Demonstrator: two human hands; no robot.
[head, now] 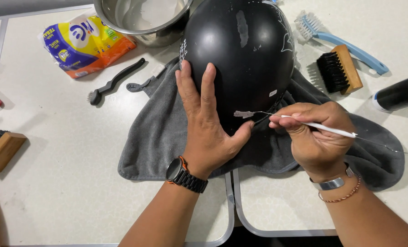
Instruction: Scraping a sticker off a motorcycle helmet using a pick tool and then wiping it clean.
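Both arms come up from the bottom edge. The left hand (207,122) lies flat, palm down, with its fingers straight and close together and the thumb stuck out to the right. There is a dark watch on that wrist. The right hand (314,136) is curled, its fingers and thumb pinched tight together. Its wrist has two thin bands.

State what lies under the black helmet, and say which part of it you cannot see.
A grey cloth lies under the helmet, spread over the white table. Its edges show all round; the part beneath the helmet and the left hand is covered.
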